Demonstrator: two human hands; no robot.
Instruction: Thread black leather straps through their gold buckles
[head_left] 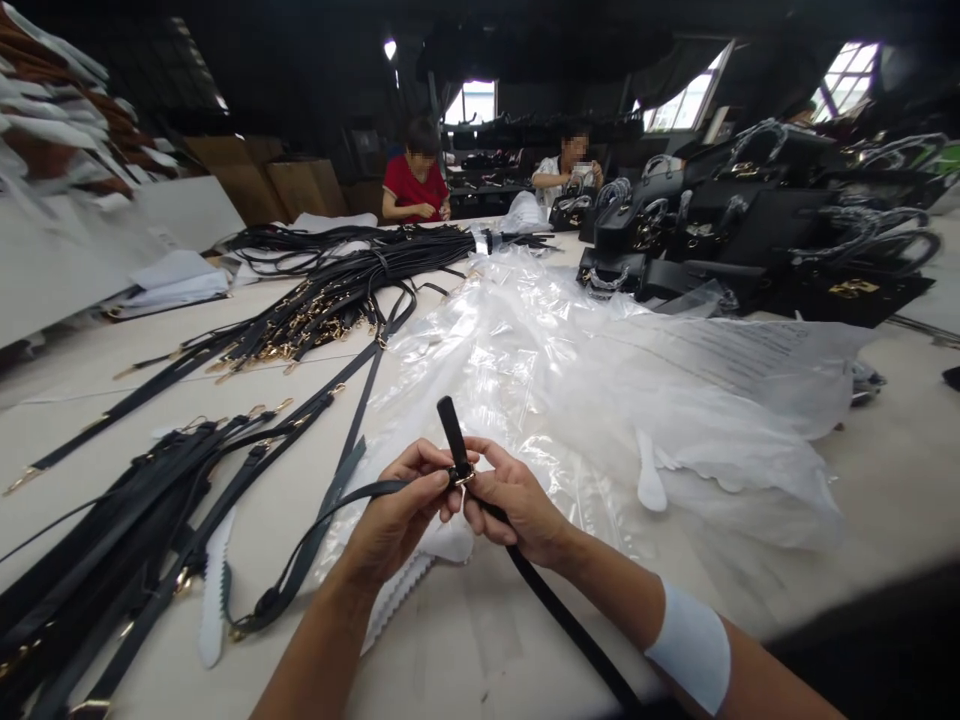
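Between my two hands is a black strap (452, 432), its short end sticking up from a small gold buckle (461, 477). My left hand (409, 500) pinches the strap on the left side of the buckle, where a thin length runs off toward the left. With thumb and fingers, my right hand (514, 500) grips the strap on the buckle's right side. From there a long part hangs down past my right forearm to the bottom edge. A white strip with a zigzag edge (401, 595) lies on the table below my hands.
Clear plastic bags (525, 370) spread ahead of my hands. Black straps with gold clasps (322, 300) are heaped at left, with another pile (112, 540) nearer. Black handbags (750, 230) crowd the back right. Two people, one in a red top (416, 185), sit across the table.
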